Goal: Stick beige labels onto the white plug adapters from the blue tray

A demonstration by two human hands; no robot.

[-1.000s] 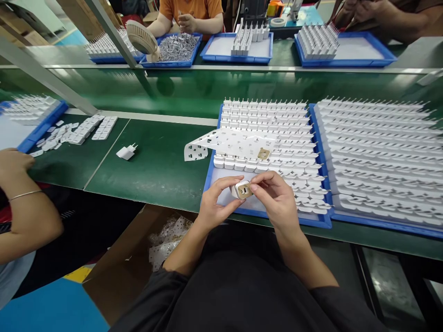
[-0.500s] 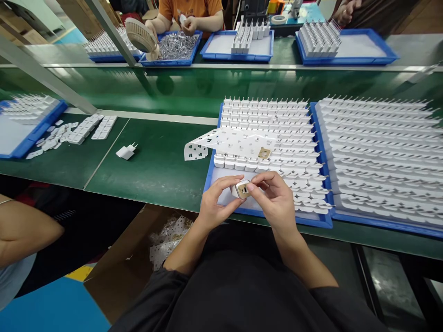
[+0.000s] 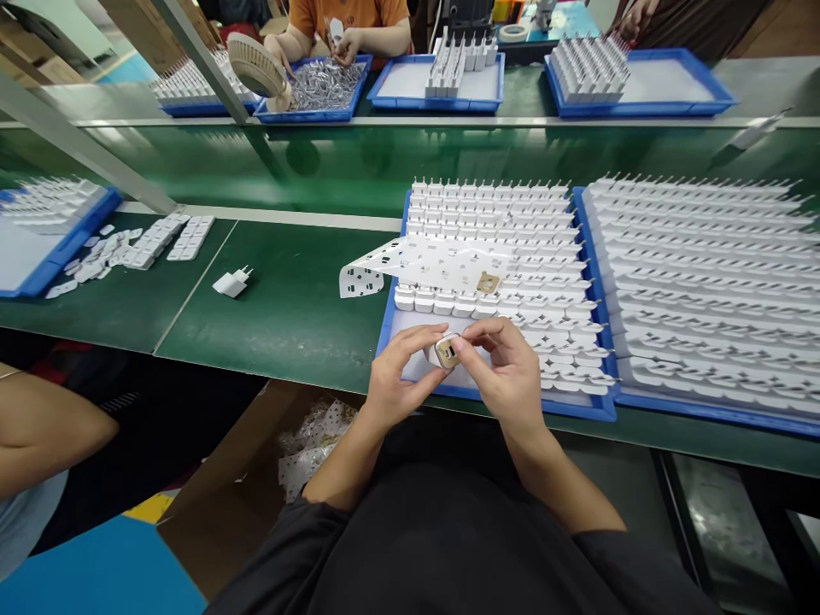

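My left hand [image 3: 401,371] is closed around a white plug charger [image 3: 432,354], thumb below and fingers above. The charger's end face is turned up toward me. A tan sticker [image 3: 447,350] with a dark cut-out lies on that face. My right hand [image 3: 506,363] pinches at the sticker's right edge with thumb and forefinger; whether it grips or presses there is partly hidden. Just beyond the hands, a white sticker sheet [image 3: 436,260] with cut-outs lies across rows of chargers, its left end curled. One tan sticker [image 3: 488,282] remains on the sheet.
Under the sheet is a blue tray [image 3: 386,329] of chargers; another full tray [image 3: 717,410] adjoins it at right. A single charger [image 3: 231,282] lies on the green bench, left. Beyond runs a green conveyor [image 3: 333,166]. A co-worker's arm [image 3: 51,418] is at far left.
Both hands keep their hold, with the charger's face and my right fingertips shifting slightly. On the conveyor at right, a white plug has come further into view, moving left.
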